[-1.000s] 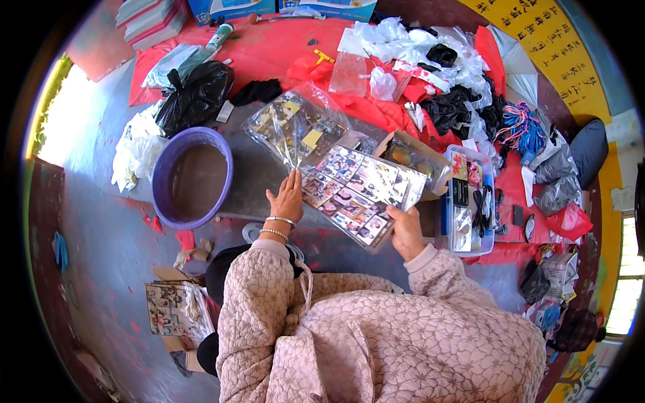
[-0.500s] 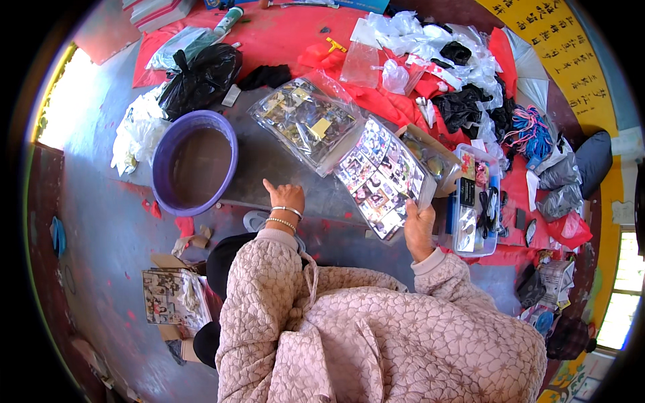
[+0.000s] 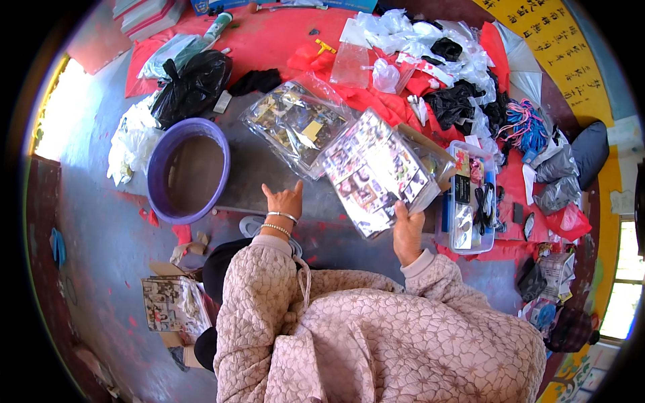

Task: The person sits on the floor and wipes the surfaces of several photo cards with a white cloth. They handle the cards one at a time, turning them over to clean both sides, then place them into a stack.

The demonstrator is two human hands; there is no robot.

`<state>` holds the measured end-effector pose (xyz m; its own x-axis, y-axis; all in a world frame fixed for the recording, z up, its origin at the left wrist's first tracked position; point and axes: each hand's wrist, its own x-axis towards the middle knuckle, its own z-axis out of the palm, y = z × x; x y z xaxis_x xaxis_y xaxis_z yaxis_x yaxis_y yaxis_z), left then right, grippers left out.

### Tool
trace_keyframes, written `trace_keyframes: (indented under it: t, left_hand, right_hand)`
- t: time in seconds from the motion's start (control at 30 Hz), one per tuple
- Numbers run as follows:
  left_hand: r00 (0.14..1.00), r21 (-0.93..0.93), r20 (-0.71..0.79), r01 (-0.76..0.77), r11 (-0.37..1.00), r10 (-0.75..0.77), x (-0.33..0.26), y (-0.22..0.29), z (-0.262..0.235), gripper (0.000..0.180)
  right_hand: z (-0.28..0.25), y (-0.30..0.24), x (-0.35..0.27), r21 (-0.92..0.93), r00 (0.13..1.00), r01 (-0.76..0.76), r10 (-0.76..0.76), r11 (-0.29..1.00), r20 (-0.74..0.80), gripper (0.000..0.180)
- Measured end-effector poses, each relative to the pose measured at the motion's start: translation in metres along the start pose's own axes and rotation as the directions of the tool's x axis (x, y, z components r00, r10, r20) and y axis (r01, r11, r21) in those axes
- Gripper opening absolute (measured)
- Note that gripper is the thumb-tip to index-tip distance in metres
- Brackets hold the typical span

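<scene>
Right hand [image 3: 408,235]: grasping the near right corner of a photo sheet [image 3: 376,176], thumb on the upper face. Sheet is glossy, covered in rows of small colour pictures, and held tilted in front of the person, slightly right of centre.

Left hand [image 3: 283,201]: nothing in grasp, fingers apart, near the front edge of the worktop [image 3: 247,191], well apart from the sheet. Two bracelets [image 3: 279,224] on that wrist.

Beyond the sheet, to its upper left: a clear bag [image 3: 295,124] of printed pieces, lying flat. Contact between sheet and bag: cannot tell. Just right of the sheet, partly hidden behind it: a cardboard box [image 3: 438,161]. Next to that, a clear plastic bin [image 3: 470,248] with small goods and black cable [image 3: 484,208].

Left side: purple basin [image 3: 154,178], brownish inside; behind it a black bag [image 3: 195,87], knotted, and white bags [image 3: 134,138]. Far side: red cloth [image 3: 279,33] under assorted plastic bags [image 3: 390,30]. Far right: a tangle of blue and pink cord [image 3: 526,127].
</scene>
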<state>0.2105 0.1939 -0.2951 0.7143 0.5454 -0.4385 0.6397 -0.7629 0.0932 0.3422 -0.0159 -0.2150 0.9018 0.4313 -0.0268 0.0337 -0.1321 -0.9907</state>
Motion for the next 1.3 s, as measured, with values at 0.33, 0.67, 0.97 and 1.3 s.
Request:
trace_keyframes:
  t: [0.33,0.67,0.97,1.3]
  left_hand:
    - [0.999,-0.030,-0.043,-0.012,0.999,0.010,-0.004,-0.001,0.002,0.054]
    - [0.999,-0.069,0.046,0.005,0.998,-0.002,-0.014,-0.012,-0.002,0.065]
    - [0.999,-0.115,-0.053,-0.002,0.993,-0.004,-0.015,-0.008,-0.002,0.074]
    - [0.998,-0.185,0.028,0.059,0.981,-0.055,-0.020,-0.010,-0.006,0.079]
  right_hand:
    - [0.000,-0.015,-0.012,0.163,0.970,-0.238,0.226,0.958,0.089,0.024]
    - [0.030,-0.004,0.050,0.002,0.998,-0.057,0.057,0.998,0.002,0.020]
    - [0.036,0.066,-0.002,0.534,0.873,-0.450,0.479,0.715,0.095,0.026]
    - [0.034,0.121,0.041,0.404,0.899,-0.419,0.433,0.813,0.061,0.023]
